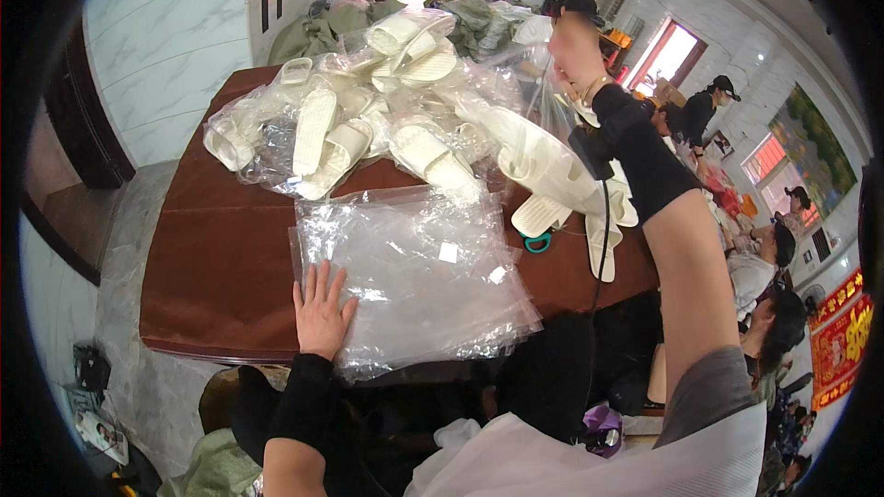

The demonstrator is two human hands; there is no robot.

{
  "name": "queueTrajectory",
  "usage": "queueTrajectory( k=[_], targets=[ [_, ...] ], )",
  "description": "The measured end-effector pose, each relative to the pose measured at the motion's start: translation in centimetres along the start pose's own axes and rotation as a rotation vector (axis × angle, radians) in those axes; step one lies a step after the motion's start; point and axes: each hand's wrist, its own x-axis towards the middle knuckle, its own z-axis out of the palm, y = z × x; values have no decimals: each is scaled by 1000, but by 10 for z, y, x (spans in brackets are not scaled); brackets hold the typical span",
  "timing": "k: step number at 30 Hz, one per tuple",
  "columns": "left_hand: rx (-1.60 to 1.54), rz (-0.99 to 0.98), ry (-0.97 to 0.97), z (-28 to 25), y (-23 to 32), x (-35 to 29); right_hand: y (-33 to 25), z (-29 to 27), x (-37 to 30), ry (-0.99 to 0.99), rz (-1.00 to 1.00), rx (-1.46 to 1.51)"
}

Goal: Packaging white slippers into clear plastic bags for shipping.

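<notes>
My left hand [322,313] lies flat with its fingers spread on a stack of clear plastic bags [414,276] at the table's near side. My right arm reaches up and away, and my right hand [580,74] grips a clear plastic bag [551,83], whose folds run up to it; its fingers are blurred. White slippers [529,152] sit below that hand, partly behind my wrist. A heap of white slippers in clear bags [391,101] covers the back of the table. Teal-handled scissors [537,242] lie beside the stack, under loose slippers.
A brown cloth covers the table [207,267]. From my right wrist hangs a black cable [600,248]. Green sacks [313,32] are piled behind the table. Several people sit or stand along the right, one of them in a black cap [726,85].
</notes>
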Motion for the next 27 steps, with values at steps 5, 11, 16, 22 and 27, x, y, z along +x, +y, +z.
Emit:
queueTrajectory(
  k=[5, 11, 16, 22, 27],
  targets=[
    [-19, 34, 21, 19, 10, 17, -36, -43, -19, 10, 63, 659],
    [-17, 62, 62, 20, 14, 39, 35, -72, -72, -33, 164, 1308],
    [23, 60, 32, 16, -1, 32, 106, 23, -261, -213, 383, 735],
    [2, 38, 35, 13, -2, 40, 161, 53, -298, 29, -129, -150],
    [-19, -1, 45, 19, -12, 29, 111, 58, -264, 236, -142, 27]
  ],
)
